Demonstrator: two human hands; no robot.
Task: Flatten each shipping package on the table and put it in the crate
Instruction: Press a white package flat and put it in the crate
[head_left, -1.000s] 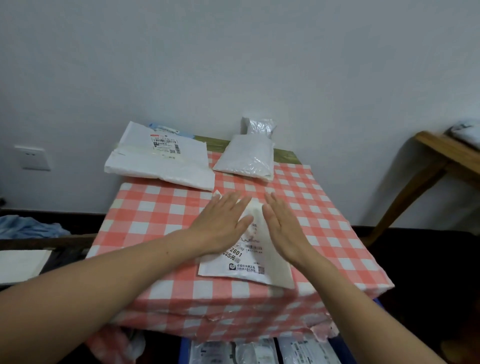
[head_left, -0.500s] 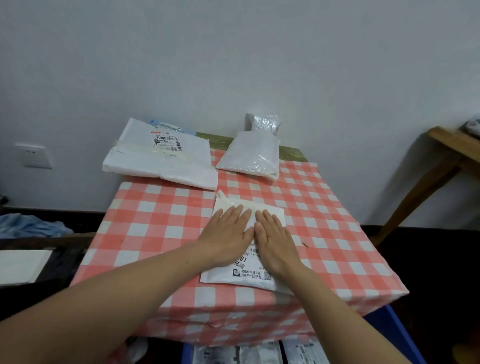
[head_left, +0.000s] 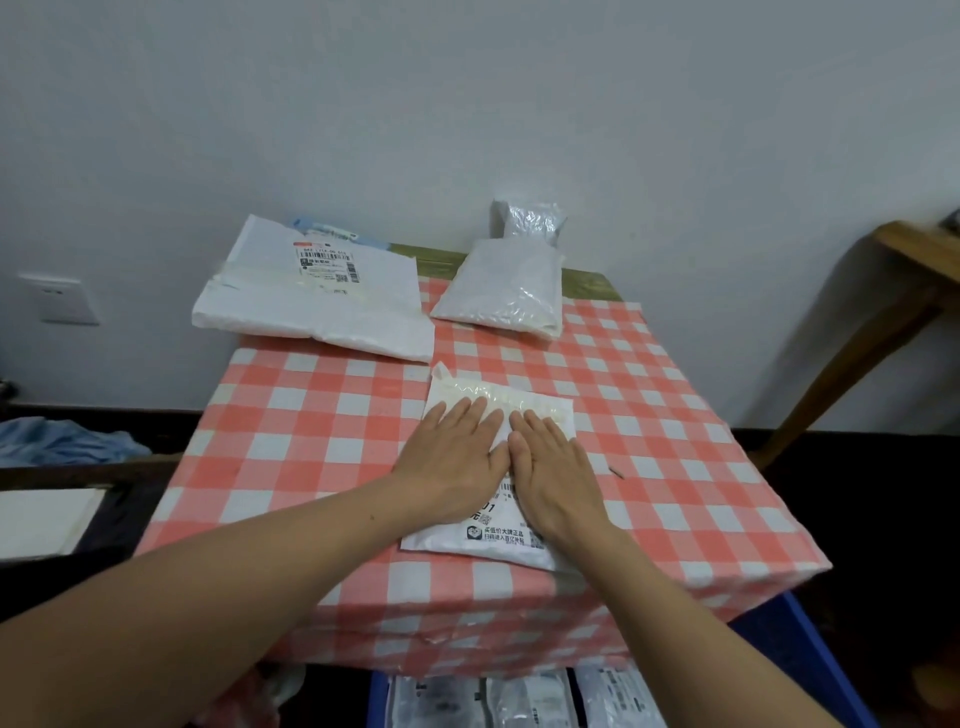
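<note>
The worktop (head_left: 311, 441), draped in a red-and-white checked cloth, takes up the middle of the view. Below the worktop's near edge a blue crate (head_left: 815, 670) shows in part, with flat packages (head_left: 519, 701) lying inside it. At the worktop's far left corner rests a large white package (head_left: 322, 306), label side up and overhanging the left edge a little. At the far right corner lies a grey package (head_left: 504, 291), apart from the white one.

The small white package (head_left: 491, 532) sits near the worktop's front edge, slightly right of centre, printed side up and with a taped flap at its far end. The left hand (head_left: 452, 452) and right hand (head_left: 556, 467) lie palm-down on it side by side, fingers straight and together, index fingers touching, pressing flat and gripping nothing.

A small crinkled clear bag (head_left: 530, 218) stands against the wall at the worktop's back edge, just behind the grey package.
</note>
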